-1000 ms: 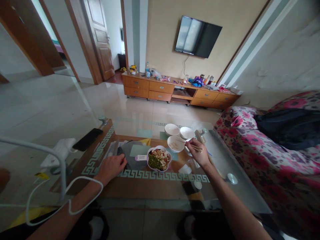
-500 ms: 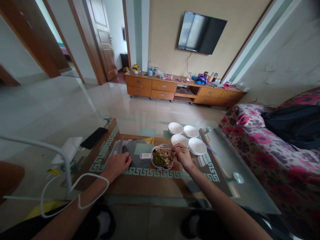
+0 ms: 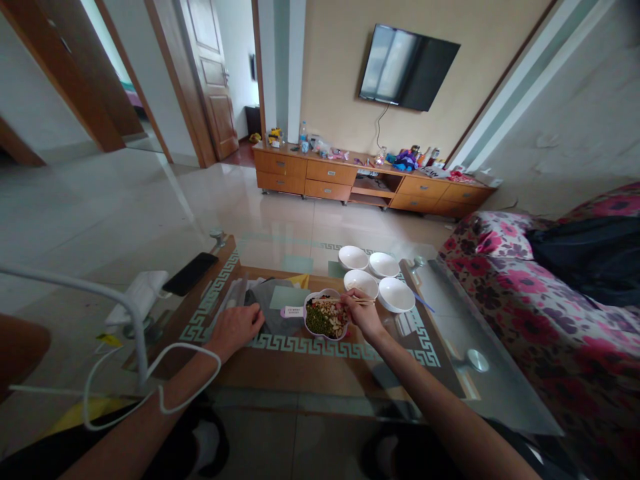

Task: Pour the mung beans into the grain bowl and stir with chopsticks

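My right hand [image 3: 361, 313] pinches a pair of chopsticks [image 3: 364, 301], whose tips lie over a flower-shaped tray [image 3: 306, 328]. Green beans [image 3: 320, 319], chopped nuts and other dry pieces fill the tray in separate groups. A labelled handle [image 3: 293, 311] sticks out on its left. Just behind my right hand stands a white bowl [image 3: 359, 280], partly hidden by it, with something pale at its bottom. My left hand [image 3: 239, 328] rests on the glass table, fingers curled with nothing visible in them, beside a grey cloth [image 3: 273, 320].
More white bowls [image 3: 396, 295] are grouped at the tray's far right. A phone [image 3: 191, 273], a white box-like object [image 3: 136, 300] and a white cable [image 3: 173, 347] lie to the left. A grey curved tube [image 3: 131, 310] rises there. A flowered sofa [image 3: 545, 320] borders the right.
The chopsticks now lie flatter, their tips further left over the tray. My left hand stays in place. The whole view has shifted slightly.
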A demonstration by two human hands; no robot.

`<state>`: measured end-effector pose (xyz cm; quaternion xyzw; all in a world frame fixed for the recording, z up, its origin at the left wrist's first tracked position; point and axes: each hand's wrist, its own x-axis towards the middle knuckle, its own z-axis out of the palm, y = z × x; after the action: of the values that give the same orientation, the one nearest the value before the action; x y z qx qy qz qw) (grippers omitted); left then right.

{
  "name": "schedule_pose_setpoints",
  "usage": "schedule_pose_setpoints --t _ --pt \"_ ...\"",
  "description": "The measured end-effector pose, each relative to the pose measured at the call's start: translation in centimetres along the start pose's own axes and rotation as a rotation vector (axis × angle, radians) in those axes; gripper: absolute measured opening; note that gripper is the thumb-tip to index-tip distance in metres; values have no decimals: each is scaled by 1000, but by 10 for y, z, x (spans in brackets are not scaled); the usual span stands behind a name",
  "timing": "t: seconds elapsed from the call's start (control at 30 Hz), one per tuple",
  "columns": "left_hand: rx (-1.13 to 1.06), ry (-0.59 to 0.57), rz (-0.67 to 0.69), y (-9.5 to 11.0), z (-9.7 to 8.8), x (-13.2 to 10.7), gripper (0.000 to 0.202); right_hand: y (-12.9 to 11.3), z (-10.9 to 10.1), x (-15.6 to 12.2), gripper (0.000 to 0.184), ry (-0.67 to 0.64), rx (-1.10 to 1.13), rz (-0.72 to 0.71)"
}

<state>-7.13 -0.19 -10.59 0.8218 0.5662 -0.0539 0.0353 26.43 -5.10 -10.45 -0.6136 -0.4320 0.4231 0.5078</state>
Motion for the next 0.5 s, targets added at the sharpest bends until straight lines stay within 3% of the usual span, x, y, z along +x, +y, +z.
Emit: schedule_pose_setpoints --t 0.2,0.5 --pt "-14 3 -9 0 0 0 40 -7 -9 3 43 -13 -59 -89" --pt "3 0 -5 1 -1 0 40 -5 -4 0 46 -45 -22 -36"
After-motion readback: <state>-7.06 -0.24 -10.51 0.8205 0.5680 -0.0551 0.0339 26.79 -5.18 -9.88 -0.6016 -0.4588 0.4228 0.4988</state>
